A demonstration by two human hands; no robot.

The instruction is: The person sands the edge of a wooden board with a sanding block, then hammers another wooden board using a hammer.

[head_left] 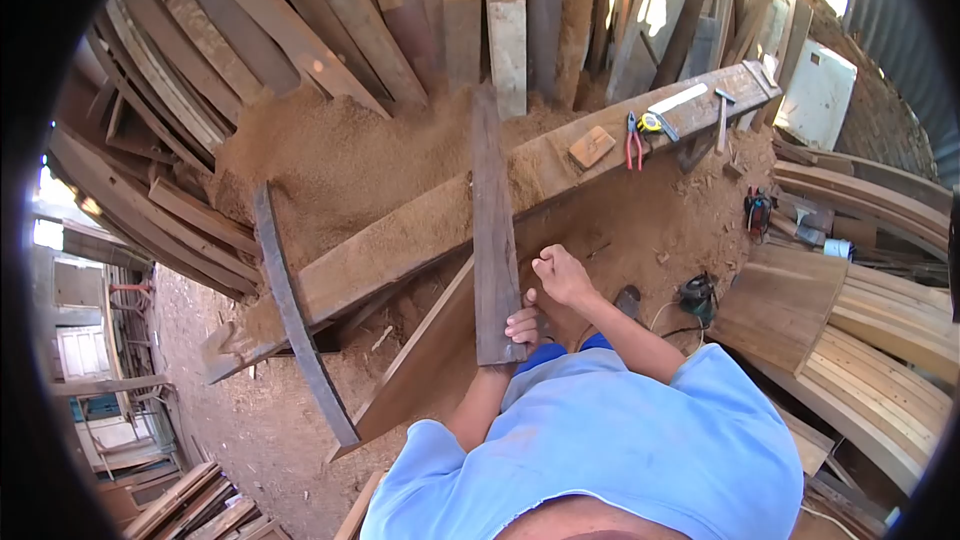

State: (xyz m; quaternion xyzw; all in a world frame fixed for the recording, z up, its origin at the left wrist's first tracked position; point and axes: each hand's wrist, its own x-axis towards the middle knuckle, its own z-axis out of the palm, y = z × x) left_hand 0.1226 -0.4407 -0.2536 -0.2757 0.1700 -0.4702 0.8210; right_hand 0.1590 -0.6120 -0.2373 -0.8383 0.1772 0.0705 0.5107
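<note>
A dark, weathered wooden plank (pixel 493 230) stretches away from my body, its far part lying across a long wooden beam (pixel 400 232). My left hand (pixel 520 326) is wrapped round the plank's near end, fingers curling over its right edge. Just right of the plank, my right hand (pixel 565 277) hovers apart from it with its fingers curled closed. Whatever that hand may hold is hidden inside it. On the beam lie a small wood block (pixel 592 147), red-handled pliers (pixel 634 142), a yellow tape measure (pixel 651 123) and a hammer (pixel 723 120).
Sawdust (pixel 350 160) is heaped behind the beam, before leaning boards (pixel 375 30). A narrow curved board (pixel 300 315) leans over the beam's left end. Stacked planks (pixel 870 360) and a green power tool (pixel 698 298) with a cord are at the right.
</note>
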